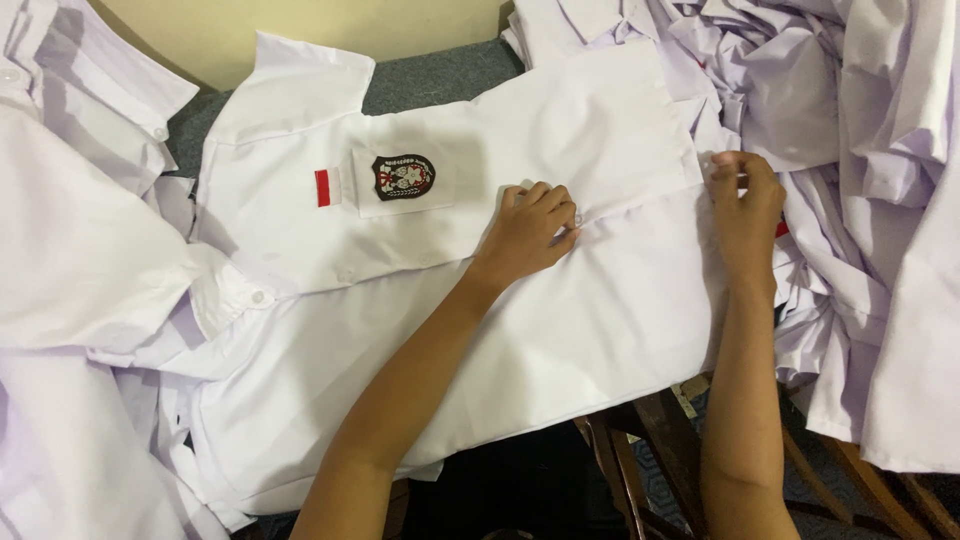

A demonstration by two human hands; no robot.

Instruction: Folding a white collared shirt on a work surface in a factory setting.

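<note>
A white short-sleeved shirt lies spread flat in front of me, collar to the left. Its chest pocket carries a dark shield-shaped badge, with a small red-and-white patch beside it. My left hand rests on the front placket near the shirt's middle, fingertips pinching the fabric at a button. My right hand grips the shirt's hem edge at the right, fingers curled around the cloth.
Heaps of other white shirts lie to the left and fill the upper right. A grey cloth surface shows behind the shirt. Dark wooden furniture legs stand below the shirt's lower edge.
</note>
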